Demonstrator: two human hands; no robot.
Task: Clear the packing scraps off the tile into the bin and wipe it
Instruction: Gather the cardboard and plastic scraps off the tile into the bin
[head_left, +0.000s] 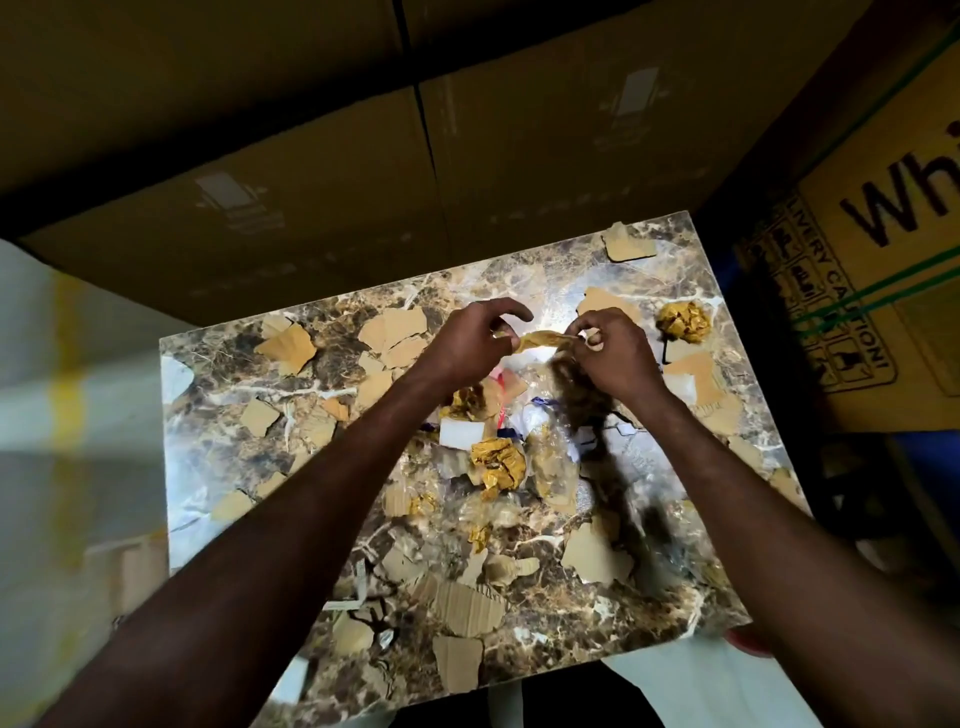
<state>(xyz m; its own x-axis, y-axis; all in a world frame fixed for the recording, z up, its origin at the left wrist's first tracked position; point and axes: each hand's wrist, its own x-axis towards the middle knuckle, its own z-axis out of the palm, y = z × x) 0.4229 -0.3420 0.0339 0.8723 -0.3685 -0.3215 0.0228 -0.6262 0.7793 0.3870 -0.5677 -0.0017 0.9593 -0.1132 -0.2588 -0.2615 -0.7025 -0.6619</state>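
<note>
left hand (467, 338) + right hand (608, 353) both pinching one tan tape strip (543, 340), stretched between them above the tile (218, 374) | cardboard scraps (395, 332) and crumpled gold wads (498, 460) scattered all over it | big cartons (311, 156) behind

**A:** Entry one, hands?

**B:** Two. Left hand (467, 343) and right hand (613, 358), both bare, knuckles and finger joints plainly marked.

**A:** Anything worn on them?

**B:** One small pale glint at a finger of the left hand. Whether it is a ring or something else cannot be told.

**A:** Entry two, arms?

**B:** Left forearm (311, 499) and right forearm (737, 499), lean, bare from the wrist to the bottom edge of the view. Any sleeve lies outside the picture.

**A:** Markings?

**B:** None legible; the near parts are dim and blurred.
</note>
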